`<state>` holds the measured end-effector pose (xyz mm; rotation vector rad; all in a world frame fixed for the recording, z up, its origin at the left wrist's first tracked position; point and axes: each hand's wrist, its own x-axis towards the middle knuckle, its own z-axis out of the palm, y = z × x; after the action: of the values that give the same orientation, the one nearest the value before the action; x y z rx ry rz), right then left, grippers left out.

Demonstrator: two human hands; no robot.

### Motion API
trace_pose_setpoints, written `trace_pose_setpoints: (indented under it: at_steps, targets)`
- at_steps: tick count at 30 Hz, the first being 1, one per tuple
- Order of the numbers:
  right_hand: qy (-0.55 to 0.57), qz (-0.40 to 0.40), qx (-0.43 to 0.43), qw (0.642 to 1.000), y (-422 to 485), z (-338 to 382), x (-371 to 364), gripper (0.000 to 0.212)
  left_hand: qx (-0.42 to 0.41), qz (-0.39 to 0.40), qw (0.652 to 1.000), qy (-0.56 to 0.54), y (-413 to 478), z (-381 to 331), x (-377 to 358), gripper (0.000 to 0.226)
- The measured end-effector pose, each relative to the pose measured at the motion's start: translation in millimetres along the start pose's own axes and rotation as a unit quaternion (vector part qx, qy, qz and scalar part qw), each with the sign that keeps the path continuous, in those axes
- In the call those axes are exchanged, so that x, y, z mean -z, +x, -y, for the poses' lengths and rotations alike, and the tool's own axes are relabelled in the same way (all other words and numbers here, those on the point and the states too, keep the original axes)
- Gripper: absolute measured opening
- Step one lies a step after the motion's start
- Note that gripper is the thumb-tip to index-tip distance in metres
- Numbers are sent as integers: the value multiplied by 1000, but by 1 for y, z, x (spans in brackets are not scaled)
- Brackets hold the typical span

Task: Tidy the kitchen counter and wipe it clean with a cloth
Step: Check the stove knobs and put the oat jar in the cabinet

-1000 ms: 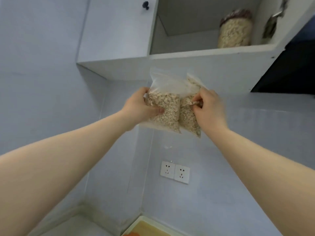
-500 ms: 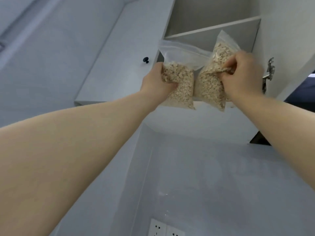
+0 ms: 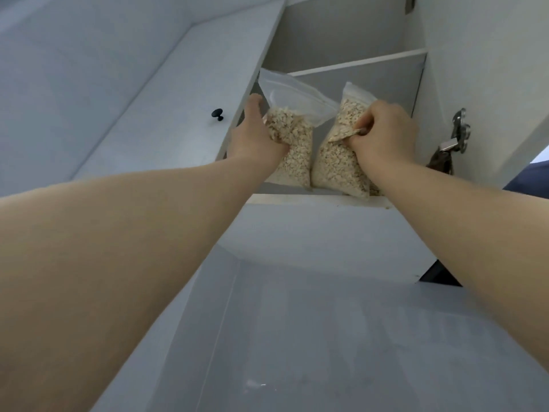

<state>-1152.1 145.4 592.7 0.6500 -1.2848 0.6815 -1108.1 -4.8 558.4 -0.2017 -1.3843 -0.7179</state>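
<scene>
Two clear plastic bags of oats are held up inside the open wall cabinet. My left hand (image 3: 255, 137) grips the left oat bag (image 3: 292, 141) by its side. My right hand (image 3: 383, 135) pinches the right oat bag (image 3: 335, 162) near its middle. Both bags stand side by side with their bottoms at the front edge of the lower cabinet shelf (image 3: 315, 200). The counter and any cloth are out of view.
The white cabinet's shut left door (image 3: 166, 114) carries a black knob (image 3: 217, 113). An upper shelf (image 3: 359, 62) crosses the cabinet above the bags. A metal hinge (image 3: 459, 130) sits on the right wall, with part of a jar (image 3: 442, 162) below it. Grey wall lies underneath.
Both hands have lifted the two oat bags from below the cabinet up into its open compartment, and the bags now sit apart side by side on the shelf edge.
</scene>
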Motion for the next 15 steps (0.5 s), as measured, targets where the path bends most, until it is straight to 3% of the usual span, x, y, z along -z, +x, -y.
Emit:
trace_pose_setpoints:
  at_steps: [2,9,15]
  targets:
    - [-14,13,4,1000,3,0,-11,11,19,-1,1000,16,6,7,-9,67]
    - [-43,128,40,990,3,9,-42,27,50,-22,995,87,16,30,-45,49]
    - [-64,202,57,976,-1,2,-54,40,53,64,990,115,20,52,-50,44]
